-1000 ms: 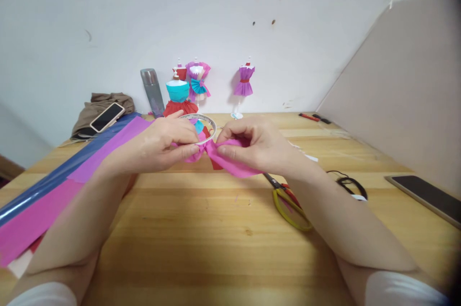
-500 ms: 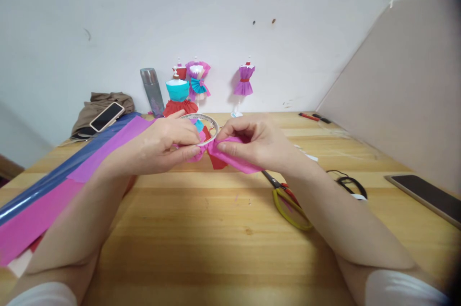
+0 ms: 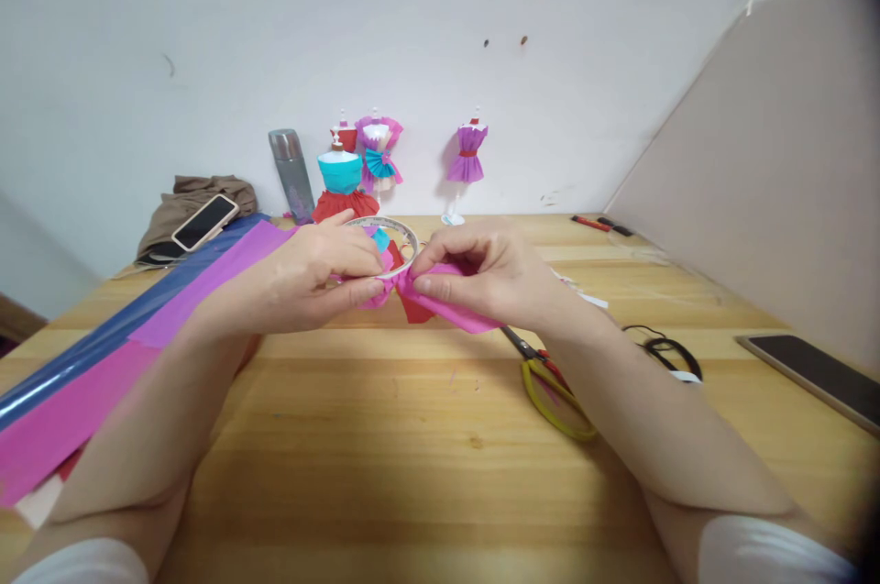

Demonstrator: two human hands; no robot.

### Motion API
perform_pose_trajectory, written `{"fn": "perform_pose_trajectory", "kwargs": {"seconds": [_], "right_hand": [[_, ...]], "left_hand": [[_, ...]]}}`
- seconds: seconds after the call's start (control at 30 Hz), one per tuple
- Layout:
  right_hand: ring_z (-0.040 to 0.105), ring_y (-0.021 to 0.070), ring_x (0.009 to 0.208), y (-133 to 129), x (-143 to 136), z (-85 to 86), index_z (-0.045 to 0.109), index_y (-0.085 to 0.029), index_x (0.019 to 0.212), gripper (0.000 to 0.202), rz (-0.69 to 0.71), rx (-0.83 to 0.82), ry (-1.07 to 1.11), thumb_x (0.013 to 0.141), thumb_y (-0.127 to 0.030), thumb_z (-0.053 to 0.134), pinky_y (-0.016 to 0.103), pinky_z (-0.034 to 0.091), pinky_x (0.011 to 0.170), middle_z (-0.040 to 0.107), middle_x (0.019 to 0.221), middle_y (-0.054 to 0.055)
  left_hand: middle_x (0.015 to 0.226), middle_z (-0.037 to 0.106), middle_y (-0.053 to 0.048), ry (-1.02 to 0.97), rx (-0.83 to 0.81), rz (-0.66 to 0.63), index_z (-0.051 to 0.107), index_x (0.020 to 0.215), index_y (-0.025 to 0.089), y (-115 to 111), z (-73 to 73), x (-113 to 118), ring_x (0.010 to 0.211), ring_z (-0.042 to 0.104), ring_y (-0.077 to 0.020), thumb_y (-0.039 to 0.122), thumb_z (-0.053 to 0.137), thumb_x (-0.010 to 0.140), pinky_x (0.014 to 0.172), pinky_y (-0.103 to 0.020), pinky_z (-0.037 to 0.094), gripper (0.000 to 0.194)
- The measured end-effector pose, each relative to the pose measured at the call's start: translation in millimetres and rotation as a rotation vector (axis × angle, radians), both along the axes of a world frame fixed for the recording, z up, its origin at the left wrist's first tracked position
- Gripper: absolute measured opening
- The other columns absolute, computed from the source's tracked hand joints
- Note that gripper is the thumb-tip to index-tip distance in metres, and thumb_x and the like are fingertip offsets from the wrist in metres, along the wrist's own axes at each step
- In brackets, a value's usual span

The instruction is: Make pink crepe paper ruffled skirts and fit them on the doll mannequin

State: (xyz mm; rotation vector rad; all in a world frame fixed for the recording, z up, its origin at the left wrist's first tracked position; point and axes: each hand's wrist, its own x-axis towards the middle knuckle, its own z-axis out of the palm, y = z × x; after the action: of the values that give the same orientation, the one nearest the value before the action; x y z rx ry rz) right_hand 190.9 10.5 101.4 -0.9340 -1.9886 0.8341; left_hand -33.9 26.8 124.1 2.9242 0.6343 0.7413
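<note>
Between my hands, above the wooden table, is a strip of pink crepe paper (image 3: 462, 307), gathered where the two hands meet. My left hand (image 3: 323, 277) is closed on its bunched left end, with a thin ring-shaped tape roll (image 3: 411, 245) hanging about the fingers. My right hand (image 3: 481, 277) pinches the paper between thumb and fingertips, close to the ring's right side. Behind the ring lie red (image 3: 414, 309) and blue scraps, partly hidden. Below my right wrist, scissors with yellow handles (image 3: 560, 405) rest on the table.
Small mannequins in paper dresses (image 3: 467, 153) and a grey bottle (image 3: 292, 176) stand along the wall. Pink and blue sheets (image 3: 75, 410), a brown cloth (image 3: 196, 194) and a phone (image 3: 204, 224) lie at left. At right are a black cord (image 3: 677, 355) and another phone (image 3: 818, 378).
</note>
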Motion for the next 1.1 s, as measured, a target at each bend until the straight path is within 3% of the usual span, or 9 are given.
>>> {"fn": "perform_pose_trajectory", "kwargs": {"seconds": [0.47, 0.7, 1.1], "right_hand": [[0.05, 0.0109, 0.053, -5.2, -3.6, 3.4, 0.065, -0.02, 0.066, 0.011, 0.0, 0.023, 0.03, 0.076, -0.025, 0.063, 0.024, 0.038, 0.048, 0.061, 0.062, -0.001], [0.054, 0.013, 0.058, -2.6, -4.6, 1.4, 0.068, -0.02, 0.07, 0.012, -0.035, 0.013, 0.033, 0.076, -0.03, 0.067, 0.026, 0.041, 0.051, 0.064, 0.067, 0.001], [0.05, 0.0118, 0.053, 2.4, -6.7, -4.6, 0.064, -0.02, 0.063, 0.013, -0.039, 0.012, 0.103, 0.073, -0.028, 0.067, 0.025, 0.037, 0.048, 0.059, 0.06, -0.001]], "left_hand": [[0.073, 0.068, -0.001, 0.105, 0.065, 0.065, 0.065, 0.073, 0.017, -7.1, 6.9, 2.3, 0.075, 0.06, -0.0137, 0.023, 0.044, 0.097, 0.097, -0.036, 0.043, 0.032], [0.074, 0.069, -0.002, 0.097, 0.071, 0.061, 0.064, 0.072, 0.016, -6.6, 7.1, 2.7, 0.076, 0.06, -0.0142, 0.024, 0.044, 0.097, 0.098, -0.037, 0.042, 0.034], [0.073, 0.068, -0.001, 0.079, 0.035, 0.048, 0.066, 0.072, 0.016, -9.0, 5.9, 2.6, 0.073, 0.061, -0.0137, 0.023, 0.046, 0.096, 0.092, -0.033, 0.046, 0.032]]}}
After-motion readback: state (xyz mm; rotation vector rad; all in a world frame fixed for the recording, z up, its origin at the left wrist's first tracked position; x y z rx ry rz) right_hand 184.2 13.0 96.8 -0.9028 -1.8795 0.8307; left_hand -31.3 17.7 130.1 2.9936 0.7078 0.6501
